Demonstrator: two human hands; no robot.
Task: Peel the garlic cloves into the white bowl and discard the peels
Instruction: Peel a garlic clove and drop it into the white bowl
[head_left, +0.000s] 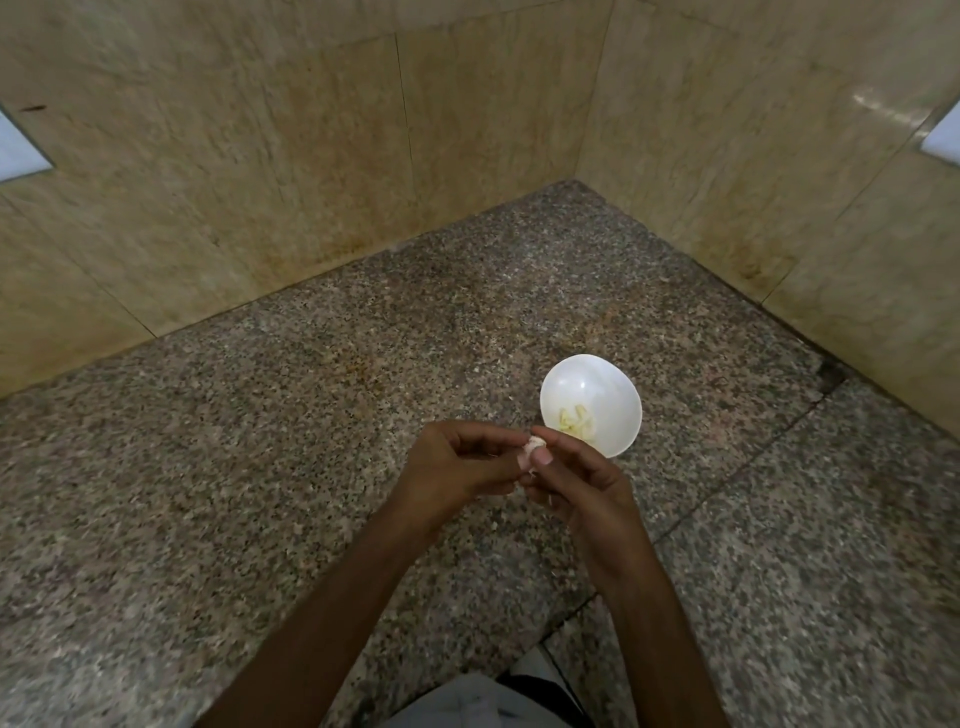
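Both hands meet over the granite counter, just in front of the white bowl (592, 384). A small garlic clove (535, 445) with pale skin is pinched between my left hand (457, 462) and my right hand (582, 483); the right thumb presses on its near side. Most of the clove is hidden by the fingertips. Several peeled yellowish cloves (575, 420) lie in the bottom of the bowl. The bowl stands upright on the counter, its near rim partly covered by my right fingers.
The speckled granite counter (311, 441) runs into a corner formed by two beige stone walls (260, 182). A seam in the counter (769, 447) runs diagonally right of the bowl. Tiny peel flecks (493, 526) lie under my hands.
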